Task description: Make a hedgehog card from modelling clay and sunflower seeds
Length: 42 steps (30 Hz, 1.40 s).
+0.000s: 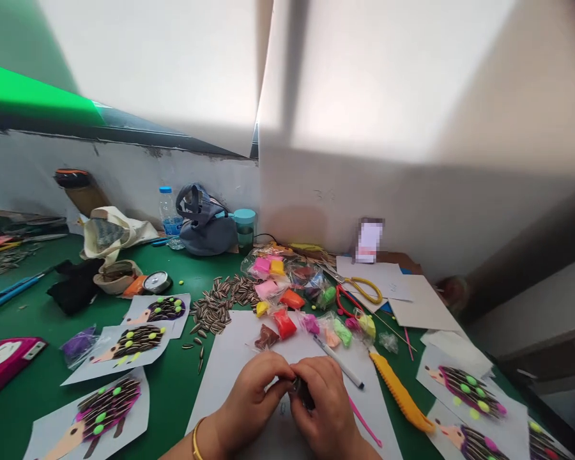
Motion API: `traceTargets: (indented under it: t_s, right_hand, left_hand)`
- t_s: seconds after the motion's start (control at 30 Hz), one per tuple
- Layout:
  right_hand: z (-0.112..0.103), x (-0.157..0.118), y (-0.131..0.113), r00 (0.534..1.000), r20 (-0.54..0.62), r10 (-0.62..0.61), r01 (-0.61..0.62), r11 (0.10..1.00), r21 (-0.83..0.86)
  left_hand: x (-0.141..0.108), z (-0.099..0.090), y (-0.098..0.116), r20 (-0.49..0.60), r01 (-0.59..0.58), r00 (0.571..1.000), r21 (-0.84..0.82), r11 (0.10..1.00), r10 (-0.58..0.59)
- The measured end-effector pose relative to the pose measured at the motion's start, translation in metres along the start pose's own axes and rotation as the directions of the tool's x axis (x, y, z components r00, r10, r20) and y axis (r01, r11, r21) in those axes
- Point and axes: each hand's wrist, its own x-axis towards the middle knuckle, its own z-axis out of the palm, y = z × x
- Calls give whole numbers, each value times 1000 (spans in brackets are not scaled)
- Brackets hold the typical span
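My left hand [259, 391] and my right hand [324, 404] meet over a white sheet of paper [211, 390] at the front of the table. Between them they grip a small dark lump [304, 391], mostly covered by my fingers; its material is hard to make out. The left thumb and forefinger pinch its near end, while the right fingers curl round it. A grey marker pen [340, 363] and a pink plastic stick [365, 421] lie beside my right hand. Just beyond are small bags of coloured modelling clay [284, 322] and a brown one [266, 337].
Striped sunflower seeds [215, 306] are heaped behind the paper. Hedgehog pictures [106, 409] lie left, others [469, 386] right. A yellow-orange utility knife [397, 390] and yellow-handled scissors [364, 289] lie right. A bottle [169, 217], bag [206, 223] and phone [368, 241] stand along the wall.
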Motion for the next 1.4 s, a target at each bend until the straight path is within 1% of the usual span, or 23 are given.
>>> traceTargets:
  t_s: [0.1, 0.2, 0.3, 0.43, 0.57, 0.7, 0.9, 1.07, 1.27, 1.4]
  right_hand:
    - [-4, -2, -2, 1000, 10, -17, 17, 1000, -10]
    - [-6, -5, -6, 999, 29, -24, 24, 1000, -18]
    - [-6, -7, -9, 998, 52, -31, 32, 999, -24]
    - [-4, -9, -9, 998, 46, -50, 53, 997, -64]
    - [-3, -11, -6, 999, 22, -46, 49, 992, -119]
    - [-3, -15, -5, 998, 25, -63, 66, 985, -158]
    - [-1, -18, -2, 998, 33, -60, 65, 983, -170]
    - [0, -17, 1, 998, 8, -68, 69, 982, -175]
    - [2, -18, 3, 999, 32, -22, 26, 990, -136]
    - [5, -21, 6, 998, 22, 53, -50, 992, -117]
  left_hand:
    - [1, 0, 1, 3, -69, 998, 119, 990, 69]
    - [-1, -2, 3, -23, -126, 991, 233, 964, 135]
    - [-3, -2, 4, -44, -136, 987, 286, 948, 155]
    - [-4, 1, 3, -63, -114, 989, 235, 965, 132]
    - [-4, 5, 2, -61, -97, 992, 181, 979, 109]
    - [-5, 5, 3, -54, -93, 993, 160, 983, 103]
    - [-8, 3, 7, -15, -59, 998, 155, 986, 62]
    - [-7, 3, 8, -16, -67, 997, 109, 992, 69]
    - [-4, 4, 7, -64, -30, 997, 101, 994, 37]
    - [-5, 4, 5, -73, -41, 996, 107, 993, 49]
